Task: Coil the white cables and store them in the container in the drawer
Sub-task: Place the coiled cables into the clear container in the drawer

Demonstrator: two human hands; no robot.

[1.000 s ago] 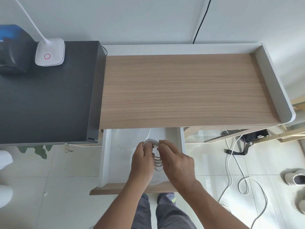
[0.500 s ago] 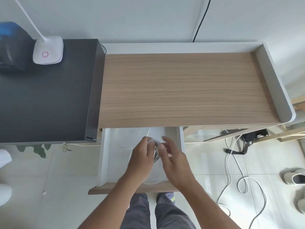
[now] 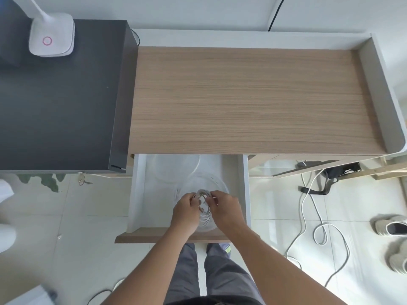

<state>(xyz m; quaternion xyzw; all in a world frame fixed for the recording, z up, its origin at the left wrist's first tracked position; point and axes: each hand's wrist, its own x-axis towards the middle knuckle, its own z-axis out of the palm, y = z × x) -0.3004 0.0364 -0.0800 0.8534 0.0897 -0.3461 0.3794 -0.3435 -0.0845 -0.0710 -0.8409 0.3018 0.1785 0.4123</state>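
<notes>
Pinching a small coil of thin white cable (image 3: 203,202) from both sides: left hand (image 3: 185,213) on its left edge, right hand (image 3: 226,211) on its right, fingertips of each closed on the loops, the coil held between them. Held directly over a round clear plastic container (image 3: 220,183), inside the open white drawer (image 3: 141,194); cannot tell whether the coil touches the container's floor. Farther back in the drawer, a second clear round piece (image 3: 176,168), partly tucked under the desk edge, possibly a lid. At the near side, the drawer's wooden front panel (image 3: 141,235), crossed by both forearms. Above the drawer, a bare wood-grain desktop (image 3: 248,102) with a raised white rim. To the left, touching it, a black cabinet top (image 3: 57,95) carrying a white square lamp base (image 3: 51,37) with a pink ring. On the tiled floor to the right, a long loose white cord (image 3: 308,208) in loops, a black strap (image 3: 330,181), and pale slippers (image 3: 391,226). Below, grey trousers (image 3: 211,274) just beneath the drawer front.
</notes>
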